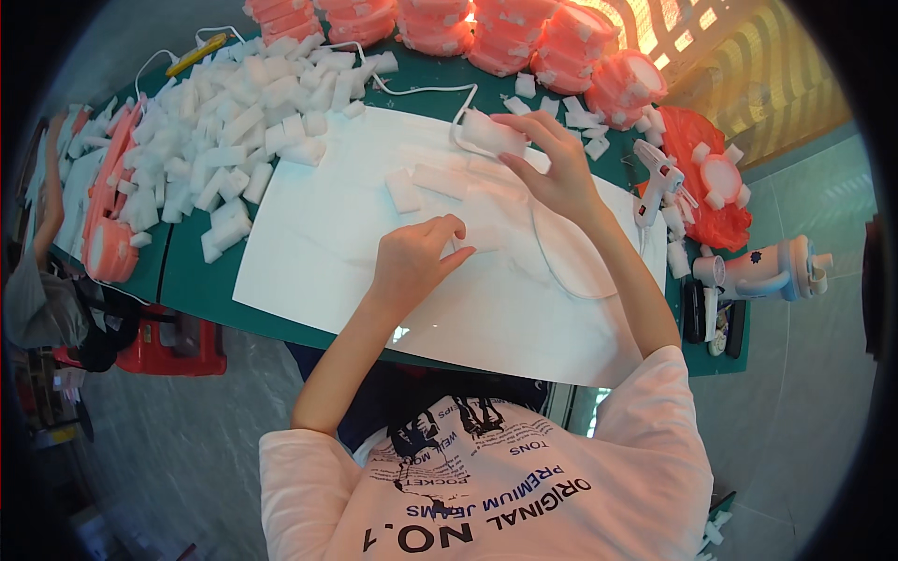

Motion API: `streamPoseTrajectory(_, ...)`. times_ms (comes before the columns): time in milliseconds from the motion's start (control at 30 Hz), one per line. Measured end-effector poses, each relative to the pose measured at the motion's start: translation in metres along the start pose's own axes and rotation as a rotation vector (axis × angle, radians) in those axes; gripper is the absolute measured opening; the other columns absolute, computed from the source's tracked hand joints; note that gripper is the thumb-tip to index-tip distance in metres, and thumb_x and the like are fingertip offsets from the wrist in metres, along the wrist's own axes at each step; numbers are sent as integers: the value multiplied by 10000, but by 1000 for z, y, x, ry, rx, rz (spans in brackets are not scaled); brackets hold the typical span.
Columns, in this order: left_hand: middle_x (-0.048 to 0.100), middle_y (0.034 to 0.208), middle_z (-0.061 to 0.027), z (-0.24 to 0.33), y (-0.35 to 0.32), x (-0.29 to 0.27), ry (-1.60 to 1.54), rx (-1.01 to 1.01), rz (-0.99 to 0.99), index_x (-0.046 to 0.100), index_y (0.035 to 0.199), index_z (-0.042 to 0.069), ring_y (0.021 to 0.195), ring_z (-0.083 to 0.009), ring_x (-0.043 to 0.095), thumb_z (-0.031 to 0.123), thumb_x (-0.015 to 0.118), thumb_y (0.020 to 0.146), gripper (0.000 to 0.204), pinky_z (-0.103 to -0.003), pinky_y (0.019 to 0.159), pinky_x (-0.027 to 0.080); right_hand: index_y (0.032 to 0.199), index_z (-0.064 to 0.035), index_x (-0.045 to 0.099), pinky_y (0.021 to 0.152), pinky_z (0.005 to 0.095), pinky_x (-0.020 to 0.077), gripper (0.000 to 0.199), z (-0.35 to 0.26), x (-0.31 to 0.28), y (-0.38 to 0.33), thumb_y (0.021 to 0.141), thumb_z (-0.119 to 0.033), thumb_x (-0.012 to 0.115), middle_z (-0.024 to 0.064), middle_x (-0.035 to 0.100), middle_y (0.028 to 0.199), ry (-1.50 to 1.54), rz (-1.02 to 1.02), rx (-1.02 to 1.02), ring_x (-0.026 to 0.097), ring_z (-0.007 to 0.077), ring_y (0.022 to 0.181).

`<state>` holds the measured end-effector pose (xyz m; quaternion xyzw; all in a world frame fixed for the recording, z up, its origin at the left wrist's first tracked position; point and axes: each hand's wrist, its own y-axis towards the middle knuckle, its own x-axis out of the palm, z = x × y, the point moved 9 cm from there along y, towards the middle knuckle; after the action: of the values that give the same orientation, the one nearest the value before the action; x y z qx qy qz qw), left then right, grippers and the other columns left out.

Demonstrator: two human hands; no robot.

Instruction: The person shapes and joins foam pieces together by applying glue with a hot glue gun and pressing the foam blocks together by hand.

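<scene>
Over a large white board (318,252), my right hand (559,164) pinches one end of a white foam block (491,134) between thumb and fingers. My left hand (416,257) hovers lower on the board, fingers curled and thumb apart, with nothing visible between them. Just beyond it are two loose foam blocks, one upright (403,191) and one lying lengthwise (440,181). Another pale foam piece (484,237) lies beside its fingertips. A white hot glue gun (657,182) rests at the board's right edge; a thin white cord crosses beneath my right forearm.
A big heap of foam blocks (234,122) covers the left of the green table (201,285). Stacks of pink wrapped rounds (505,33) line the far edge. At right are a red plastic bag (706,210) and a bottle (772,269). Another person's arm (49,187) shows far left.
</scene>
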<state>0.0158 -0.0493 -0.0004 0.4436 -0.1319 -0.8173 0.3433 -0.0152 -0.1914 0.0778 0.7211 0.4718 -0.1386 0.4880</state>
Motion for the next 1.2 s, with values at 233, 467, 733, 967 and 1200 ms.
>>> streamPoseTrajectory(233, 621, 729, 24, -4, 2, -5, -74, -62, 28, 567, 845, 89, 437, -98, 488, 141, 764, 649, 283, -234, 436, 407, 1094, -158, 637, 703, 316, 482, 414, -19, 13, -55, 709, -10, 670, 78, 558, 927, 91, -301, 52, 571, 228, 822)
streamPoseTrajectory(467, 632, 777, 14, -8, 1, -1, -101, -143, -24, 561, 962, 99, 465, -109, 510, 137, 772, 630, 395, -240, 462, 434, 1110, -230, 636, 713, 328, 484, 447, -17, 34, -74, 714, -27, 667, 92, 531, 947, 45, -338, 70, 549, 244, 828)
streamPoseTrajectory(733, 617, 883, -9, -3, 1, 1, -96, -111, -89, 573, 1117, 147, 510, -123, 505, 187, 811, 563, 604, -243, 502, 456, 1118, -240, 631, 738, 343, 449, 486, -21, 43, -74, 702, 10, 645, 114, 507, 902, -48, -371, 23, 520, 266, 815)
streamPoseTrajectory(967, 607, 925, -20, -3, 2, -3, -122, -131, -77, 656, 966, 80, 552, -124, 495, 195, 773, 644, 362, -235, 522, 449, 1113, -202, 637, 718, 329, 441, 503, -20, 52, -70, 683, 58, 620, 112, 466, 836, -56, -471, 10, 493, 266, 771)
streamPoseTrajectory(1200, 611, 897, -24, -11, 3, 1, -226, -213, -106, 661, 930, 41, 551, -119, 442, 142, 765, 660, 306, -231, 517, 411, 1070, -181, 664, 710, 342, 459, 474, -17, 55, -65, 676, 78, 615, 91, 485, 781, 20, -552, 150, 527, 252, 771)
